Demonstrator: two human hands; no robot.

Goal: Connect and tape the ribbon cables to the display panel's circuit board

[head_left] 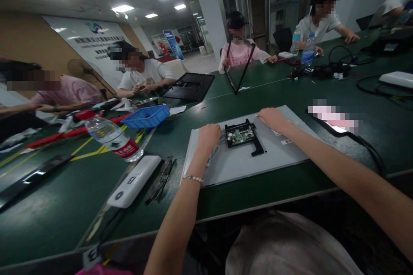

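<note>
A flat grey panel (226, 172), like the back of a screen, lies on the green table in front of me. Near its middle sits a green circuit board (240, 137) in a black bracket (257, 147), which has an arm reaching toward me. My left hand (209, 134) is closed at the panel's left part, beside the bracket, with a thin grey cable (213, 153) just below it. My right hand (270, 117) is closed over the panel's far edge, right of the bracket. The fingertips of both hands are turned away, so whatever they grip is hidden.
To the left are glasses (163, 179), a white power bank (134, 182), a water bottle (111, 137) and a blue tray (146, 117). A phone (334, 121) with a cable lies right. Several people sit around the table; one across holds a black frame (240, 78).
</note>
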